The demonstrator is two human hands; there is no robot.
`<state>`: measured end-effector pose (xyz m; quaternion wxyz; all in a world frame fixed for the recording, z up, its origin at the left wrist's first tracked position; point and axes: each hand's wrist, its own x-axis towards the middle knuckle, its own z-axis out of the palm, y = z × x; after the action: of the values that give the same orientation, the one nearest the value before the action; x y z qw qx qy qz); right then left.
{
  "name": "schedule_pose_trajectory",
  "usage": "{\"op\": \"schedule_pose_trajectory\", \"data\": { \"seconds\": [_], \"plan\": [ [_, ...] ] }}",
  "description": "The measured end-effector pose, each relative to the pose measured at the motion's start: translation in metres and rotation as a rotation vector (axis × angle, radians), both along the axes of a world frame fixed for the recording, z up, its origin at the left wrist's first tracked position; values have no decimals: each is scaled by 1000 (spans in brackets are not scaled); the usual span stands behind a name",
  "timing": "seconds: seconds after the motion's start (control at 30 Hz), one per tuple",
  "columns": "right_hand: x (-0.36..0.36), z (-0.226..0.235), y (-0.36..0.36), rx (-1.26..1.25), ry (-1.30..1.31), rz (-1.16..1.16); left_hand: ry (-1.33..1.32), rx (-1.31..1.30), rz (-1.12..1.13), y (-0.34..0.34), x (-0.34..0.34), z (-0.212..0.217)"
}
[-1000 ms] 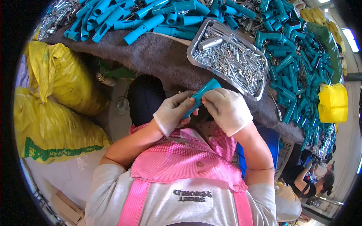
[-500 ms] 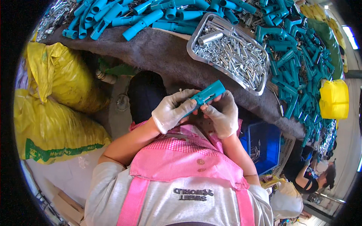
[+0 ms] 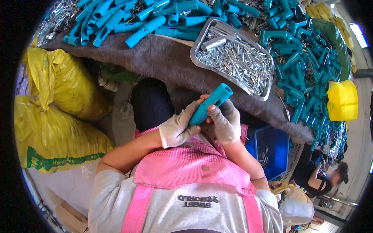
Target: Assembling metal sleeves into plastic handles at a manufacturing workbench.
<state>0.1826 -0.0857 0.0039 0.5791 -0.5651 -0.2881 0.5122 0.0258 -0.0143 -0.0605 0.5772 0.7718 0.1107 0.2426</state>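
Observation:
Between my two gloved hands, above my lap, is a teal tube-shaped plastic part (image 3: pixel 202 110), tilted with its round open end up and to the right. My left hand (image 3: pixel 178 126) is wrapped round its lower left side. My right hand (image 3: pixel 225 122) grips the upper right side, its bare thumb tip pressed on the tube near a slot. The fingers behind the tube are partly hidden. Both gloves are greyish white with bare fingertips. Just beyond, a metal tray (image 3: pixel 196 58) holds many small silver pins and a larger metal tube (image 3: pixel 213 43).
Teal parts (image 3: pixel 145 31) are heaped along the far side of the dark-covered table (image 3: pixel 128 58). Yellow sacks (image 3: pixel 62 128) stand at left. A blue bin (image 3: pixel 272 145) sits low at right, below a yellow container (image 3: pixel 342 101). Another person (image 3: pixel 326 180) sits at the far right.
The teal tube has been turned about its length and tilted more upright. My left hand has shifted lower along it, and my right thumb now presses on its side.

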Motion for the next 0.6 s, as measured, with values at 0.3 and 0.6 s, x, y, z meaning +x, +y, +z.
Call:
{"op": "schedule_pose_trajectory", "data": {
  "seconds": [0.3, 0.6],
  "plan": [
    [24, 21, 40, 154, -641, 287, 131, -2, -23, 16, -6, 31],
    [58, 25, 48, 301, -1453, -10, -231, -954, 305, 25, 8, 40]
  ]
}}
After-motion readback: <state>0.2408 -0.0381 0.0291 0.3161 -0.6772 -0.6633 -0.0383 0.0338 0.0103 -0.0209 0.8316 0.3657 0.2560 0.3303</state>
